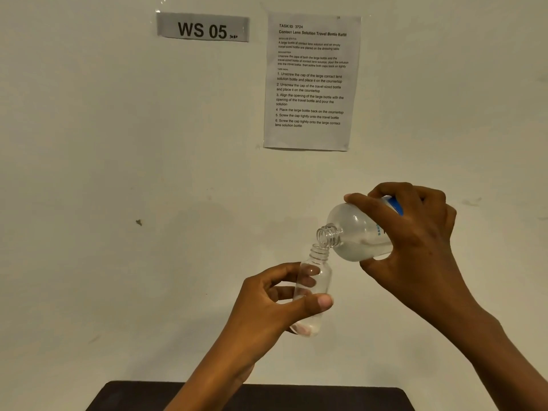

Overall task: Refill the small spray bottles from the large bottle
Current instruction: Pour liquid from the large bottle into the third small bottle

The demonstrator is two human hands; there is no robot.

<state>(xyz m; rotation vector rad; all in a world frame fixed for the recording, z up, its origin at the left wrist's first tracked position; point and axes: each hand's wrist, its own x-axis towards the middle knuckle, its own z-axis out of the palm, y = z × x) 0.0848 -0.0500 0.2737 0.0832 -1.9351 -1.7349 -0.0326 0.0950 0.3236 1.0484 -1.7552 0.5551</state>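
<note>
My left hand [267, 301] grips a small clear bottle [315, 280] with no cap, held nearly upright in the air with its open neck up. My right hand [415, 232] grips the large clear bottle [354, 232], which has a blue and white label. The large bottle is tipped down to the left, and its open threaded mouth sits right above the small bottle's neck, touching or almost touching it. Clear liquid lies in the lower side of the large bottle and a little at the small bottle's bottom. No caps or spray heads are in view.
A dark table [252, 396] shows only its far edge at the bottom of the view, against a pale wall. On the wall hang a "WS 05" sign [203, 27] and a printed instruction sheet [310, 81].
</note>
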